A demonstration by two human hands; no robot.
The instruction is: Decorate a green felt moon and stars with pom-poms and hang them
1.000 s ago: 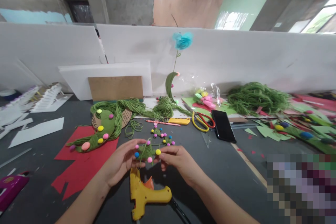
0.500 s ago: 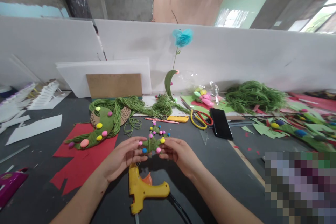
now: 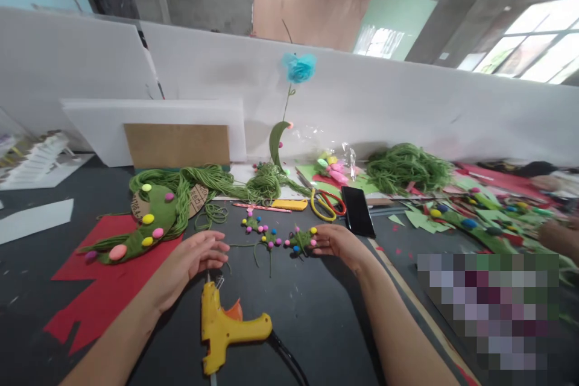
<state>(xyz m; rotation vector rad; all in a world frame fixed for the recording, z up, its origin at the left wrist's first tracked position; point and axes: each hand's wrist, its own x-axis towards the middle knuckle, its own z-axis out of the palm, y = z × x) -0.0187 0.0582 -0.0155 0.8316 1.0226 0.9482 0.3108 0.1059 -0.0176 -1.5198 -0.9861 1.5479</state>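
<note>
Behind a white partition (image 3: 384, 102) across the upper frame I see raw concrete and, upper right, a window (image 3: 534, 42); below is a dark table (image 3: 307, 338). A block of pixels (image 3: 488, 307) hides part of the lower right from me, and another person's hand (image 3: 561, 240) is cut off at the right edge. The glue gun's cord (image 3: 289, 357) leaves through the bottom. Just right of centre lies the green star (image 3: 300, 241) with its coloured balls, right by the fingers of the right hand (image 3: 341, 245); I can't tell whether they pinch it. The left hand (image 3: 199, 256), well apart from the star, is empty, fingers loosely spread near the nozzle of the yellow glue gun (image 3: 235, 329). Two smaller stars (image 3: 271, 239) sit between the hands.
</note>
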